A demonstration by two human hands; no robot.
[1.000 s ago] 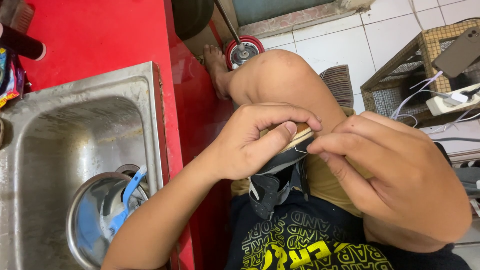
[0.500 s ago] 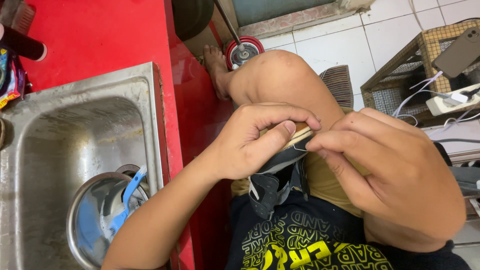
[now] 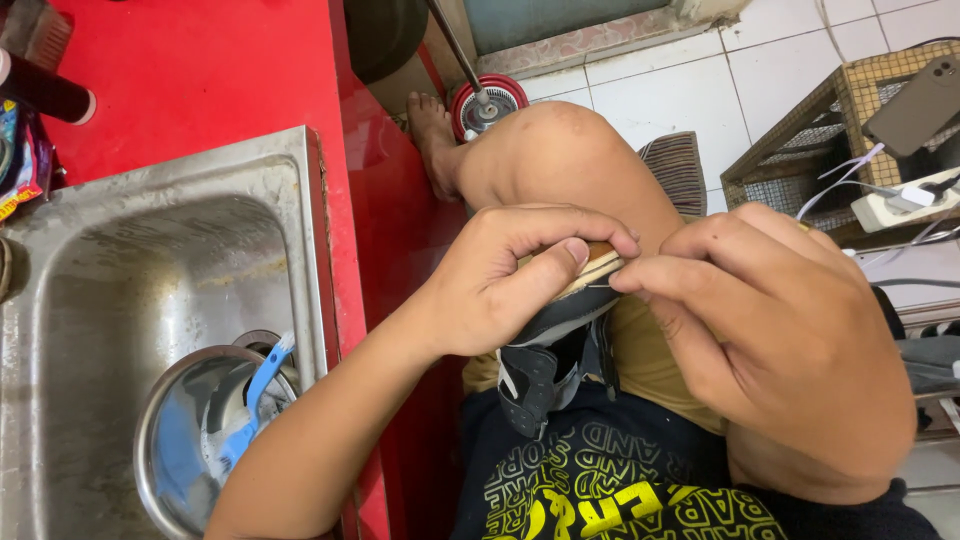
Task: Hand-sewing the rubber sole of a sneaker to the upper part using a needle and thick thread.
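A dark grey sandal with a tan sole edge [image 3: 560,330] is being held over the raised knee, its straps hanging down toward the dark printed shirt [image 3: 620,480]. The left hand [image 3: 500,285] is closed around the sole, thumb pressed flat along the tan edge. The right hand [image 3: 770,330] is pinched shut, thumb and forefinger meeting at the sole's tip, where something thin seems to be gripped; what it is cannot be told. For clean work, the sole is best kept braced against the thumb while the pinch stays close to the seam. Beside the leg, a stainless steel sink [image 3: 300,200] holds a round metal bowl [image 3: 150,440] and a blue-handled brush [image 3: 255,385].
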